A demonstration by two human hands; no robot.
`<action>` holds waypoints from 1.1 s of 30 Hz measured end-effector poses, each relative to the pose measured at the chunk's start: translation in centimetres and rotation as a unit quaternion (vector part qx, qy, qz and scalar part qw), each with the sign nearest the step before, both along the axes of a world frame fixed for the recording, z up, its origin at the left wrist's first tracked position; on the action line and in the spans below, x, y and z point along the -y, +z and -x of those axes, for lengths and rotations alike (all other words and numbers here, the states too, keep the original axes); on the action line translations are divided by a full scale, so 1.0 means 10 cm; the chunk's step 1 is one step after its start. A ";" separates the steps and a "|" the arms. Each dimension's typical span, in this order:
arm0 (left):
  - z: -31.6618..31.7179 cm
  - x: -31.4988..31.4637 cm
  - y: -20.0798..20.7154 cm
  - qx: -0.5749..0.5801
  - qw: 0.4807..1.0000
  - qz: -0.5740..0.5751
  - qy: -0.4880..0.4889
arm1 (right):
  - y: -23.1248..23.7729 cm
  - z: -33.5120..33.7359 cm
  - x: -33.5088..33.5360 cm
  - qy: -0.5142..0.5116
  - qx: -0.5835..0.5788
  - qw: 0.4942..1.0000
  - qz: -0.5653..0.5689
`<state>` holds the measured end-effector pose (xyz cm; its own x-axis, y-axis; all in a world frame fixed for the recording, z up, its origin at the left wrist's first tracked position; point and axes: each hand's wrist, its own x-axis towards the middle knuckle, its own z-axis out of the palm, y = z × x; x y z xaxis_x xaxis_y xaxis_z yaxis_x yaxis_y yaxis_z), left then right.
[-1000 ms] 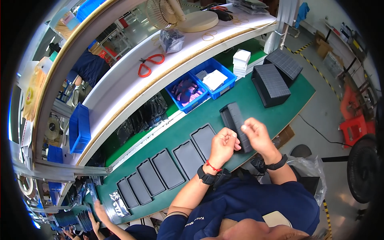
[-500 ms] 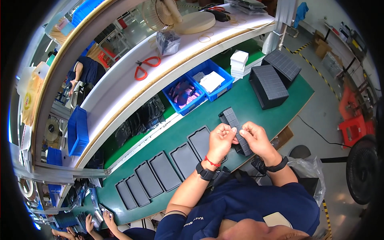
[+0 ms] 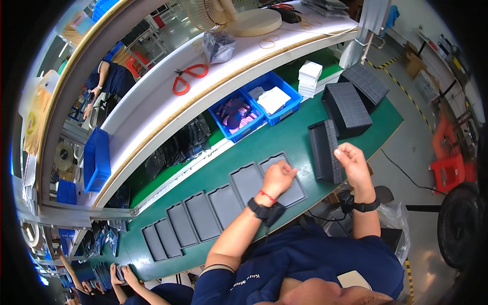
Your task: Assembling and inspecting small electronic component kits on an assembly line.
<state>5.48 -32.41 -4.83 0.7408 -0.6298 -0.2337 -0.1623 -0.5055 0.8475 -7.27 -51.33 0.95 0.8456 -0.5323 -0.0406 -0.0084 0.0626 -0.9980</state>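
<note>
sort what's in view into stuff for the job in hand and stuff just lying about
Likely part of the job:
- grey trays in a row, left hand over the end one
- dark tray stack at the right hand

Seemingly lying about:
- red-handled scissors
- shelf fan
- red stool

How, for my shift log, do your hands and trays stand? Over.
Left hand over rightmost tray, partly hiding it. Right hand at small stack, contact unclear. Larger stack close behind.

The left hand (image 3: 279, 179) is over a grey tray (image 3: 294, 192) on a table (image 3: 287, 136), the right hand (image 3: 357, 166) at the edge of a tray stack (image 3: 323, 152).
</note>
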 end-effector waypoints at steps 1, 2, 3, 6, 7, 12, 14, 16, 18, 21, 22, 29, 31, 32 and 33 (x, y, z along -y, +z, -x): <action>-0.04 -0.12 0.05 -0.042 0.999 -0.008 0.021 | -0.04 -0.03 -0.04 0.021 -0.002 1.000 -0.009; -0.09 -0.24 0.11 -0.084 0.995 -0.015 0.040 | -0.02 -0.06 -0.11 0.037 -0.003 0.999 -0.014; -0.15 -0.34 0.09 -0.096 0.994 -0.016 0.052 | -0.01 -0.09 -0.18 0.058 -0.003 0.998 -0.017; -0.16 -0.46 0.20 -0.019 0.991 0.044 0.122 | -0.01 -0.18 -0.37 0.100 -0.004 0.995 -0.026; -0.13 -0.45 0.23 -0.028 0.988 0.105 0.106 | 0.00 -0.23 -0.48 0.103 0.003 0.994 -0.024; 0.18 -0.11 0.56 -0.171 0.954 0.244 0.025 | -0.04 -0.31 -0.70 0.098 0.005 0.991 0.092; 0.20 -0.07 0.49 -0.152 0.957 0.247 0.033 | -0.09 -0.30 -0.61 0.091 0.021 0.992 0.084; 0.18 -0.05 0.44 -0.134 0.959 0.247 0.040 | -0.16 -0.27 -0.43 0.021 0.032 0.997 0.070; 0.08 -0.07 0.42 -0.139 0.958 0.224 0.113 | -0.11 -0.19 -0.15 -0.042 0.024 0.998 0.030; -0.08 0.06 0.10 -0.059 0.992 0.092 0.070 | -0.03 -0.09 0.02 -0.005 0.002 0.999 0.047; -0.11 0.12 -0.02 0.008 1.000 0.012 0.026 | 0.00 -0.09 -0.02 -0.009 0.000 0.999 0.048; 0.18 0.36 0.28 -0.114 0.968 0.218 -0.056 | -0.11 -0.20 -0.30 0.036 -0.001 0.989 0.140; 0.21 0.40 0.30 -0.148 0.962 0.224 -0.051 | -0.11 -0.20 -0.30 0.033 -0.017 0.993 0.116; 0.22 0.41 0.29 -0.153 0.959 0.238 -0.037 | -0.09 -0.20 -0.30 0.027 -0.034 0.995 0.092; 0.22 0.40 0.28 -0.158 0.955 0.251 -0.022 | -0.08 -0.19 -0.26 0.048 -0.062 0.997 0.014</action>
